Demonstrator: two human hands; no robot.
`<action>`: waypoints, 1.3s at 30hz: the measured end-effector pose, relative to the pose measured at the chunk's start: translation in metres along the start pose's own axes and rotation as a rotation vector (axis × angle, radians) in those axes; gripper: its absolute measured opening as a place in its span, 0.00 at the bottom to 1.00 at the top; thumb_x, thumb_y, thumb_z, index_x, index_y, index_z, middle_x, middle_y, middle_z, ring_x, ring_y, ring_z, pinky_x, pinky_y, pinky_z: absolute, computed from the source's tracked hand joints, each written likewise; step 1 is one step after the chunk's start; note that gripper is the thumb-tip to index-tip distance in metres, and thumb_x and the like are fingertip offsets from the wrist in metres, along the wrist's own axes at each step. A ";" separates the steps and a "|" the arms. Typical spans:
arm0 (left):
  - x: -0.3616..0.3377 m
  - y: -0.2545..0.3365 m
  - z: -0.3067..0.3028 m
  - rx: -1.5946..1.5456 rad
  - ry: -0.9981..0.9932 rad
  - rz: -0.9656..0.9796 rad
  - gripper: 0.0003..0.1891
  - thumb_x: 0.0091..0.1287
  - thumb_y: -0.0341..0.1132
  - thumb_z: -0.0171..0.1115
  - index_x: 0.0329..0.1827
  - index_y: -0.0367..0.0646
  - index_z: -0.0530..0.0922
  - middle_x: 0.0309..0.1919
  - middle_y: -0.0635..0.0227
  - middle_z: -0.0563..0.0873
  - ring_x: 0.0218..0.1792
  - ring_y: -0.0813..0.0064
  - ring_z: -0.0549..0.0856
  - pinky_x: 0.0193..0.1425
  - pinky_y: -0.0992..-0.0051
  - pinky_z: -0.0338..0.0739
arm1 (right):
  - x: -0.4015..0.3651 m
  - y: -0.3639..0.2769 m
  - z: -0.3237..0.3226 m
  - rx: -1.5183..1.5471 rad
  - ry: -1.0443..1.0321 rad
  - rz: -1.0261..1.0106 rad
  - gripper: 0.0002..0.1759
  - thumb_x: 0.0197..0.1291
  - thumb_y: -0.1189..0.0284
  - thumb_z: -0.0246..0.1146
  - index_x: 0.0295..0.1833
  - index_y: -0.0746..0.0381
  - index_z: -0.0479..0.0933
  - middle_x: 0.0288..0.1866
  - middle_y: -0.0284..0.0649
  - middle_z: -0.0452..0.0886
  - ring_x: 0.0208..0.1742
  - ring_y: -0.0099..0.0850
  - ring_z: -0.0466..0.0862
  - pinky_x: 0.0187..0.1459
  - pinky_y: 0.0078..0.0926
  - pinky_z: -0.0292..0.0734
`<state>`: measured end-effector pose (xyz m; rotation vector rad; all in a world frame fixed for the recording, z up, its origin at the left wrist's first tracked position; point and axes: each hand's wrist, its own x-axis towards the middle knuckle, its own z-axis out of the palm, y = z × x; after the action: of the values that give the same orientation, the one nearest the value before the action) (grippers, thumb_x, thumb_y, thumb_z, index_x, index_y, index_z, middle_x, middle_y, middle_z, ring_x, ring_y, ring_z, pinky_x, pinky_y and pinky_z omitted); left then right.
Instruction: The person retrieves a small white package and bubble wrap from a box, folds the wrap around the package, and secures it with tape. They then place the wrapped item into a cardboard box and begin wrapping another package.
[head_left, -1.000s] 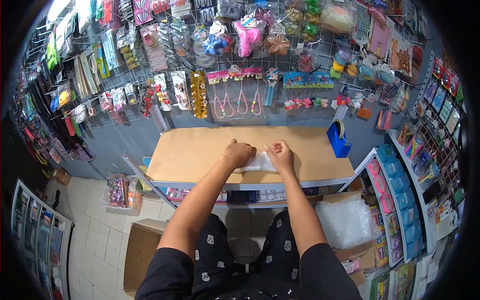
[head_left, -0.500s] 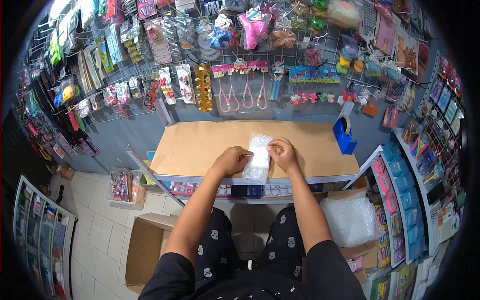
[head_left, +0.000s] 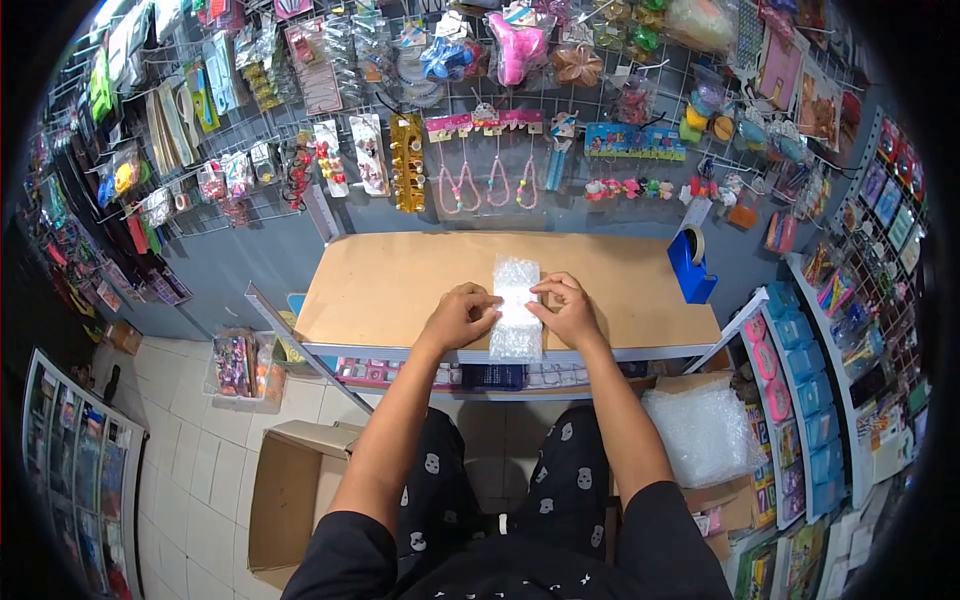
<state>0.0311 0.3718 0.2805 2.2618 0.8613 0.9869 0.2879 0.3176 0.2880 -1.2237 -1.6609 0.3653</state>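
Observation:
A narrow strip of clear bubble wrap [head_left: 517, 340] lies lengthwise on the wooden tabletop [head_left: 400, 285], its near end reaching the front edge. Something pale shows at its middle, too blurred to name. My left hand [head_left: 463, 317] pinches the strip's left side with thumb and forefinger, the other fingers curled. On the opposite side, my right hand [head_left: 567, 310] has its thumb and fingertips closed on the right edge.
A blue tape dispenser [head_left: 690, 268] stands at the table's right end. To the lower right, folded bubble wrap [head_left: 703, 435] rests on a cardboard box. An open carton [head_left: 290, 500] sits on the floor at left. Packaged accessories hang on the wall grid [head_left: 480, 100].
The bubble wrap strip has turned slightly and now lies straighter. My right thumb has come down onto its right edge, level with my left fingers. The whole view has shifted a little.

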 end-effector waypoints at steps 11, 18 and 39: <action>0.002 -0.002 0.001 0.106 -0.016 0.263 0.10 0.67 0.28 0.71 0.50 0.48 0.92 0.54 0.63 0.91 0.57 0.58 0.88 0.65 0.58 0.80 | -0.024 -0.004 -0.007 -0.119 -0.224 -0.223 0.06 0.60 0.74 0.73 0.43 0.57 0.92 0.59 0.38 0.87 0.64 0.41 0.84 0.66 0.37 0.79; 0.000 -0.005 0.003 0.076 -0.015 0.186 0.09 0.70 0.37 0.71 0.49 0.50 0.93 0.53 0.64 0.92 0.57 0.58 0.88 0.65 0.59 0.80 | -0.027 -0.005 -0.015 -0.133 -0.328 -0.292 0.21 0.54 0.76 0.67 0.55 0.53 0.91 0.68 0.42 0.83 0.75 0.47 0.76 0.76 0.44 0.72; 0.005 -0.018 -0.004 -0.075 -0.175 0.120 0.20 0.58 0.35 0.84 0.56 0.49 0.93 0.61 0.62 0.89 0.65 0.61 0.85 0.73 0.61 0.77 | -0.034 -0.004 -0.009 -0.471 -0.510 -0.309 0.42 0.49 0.72 0.81 0.71 0.29 0.84 0.91 0.38 0.58 0.90 0.55 0.54 0.86 0.49 0.61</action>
<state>0.0245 0.3877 0.2732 2.3165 0.6103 0.8424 0.2931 0.2846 0.2770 -1.2401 -2.4414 0.0929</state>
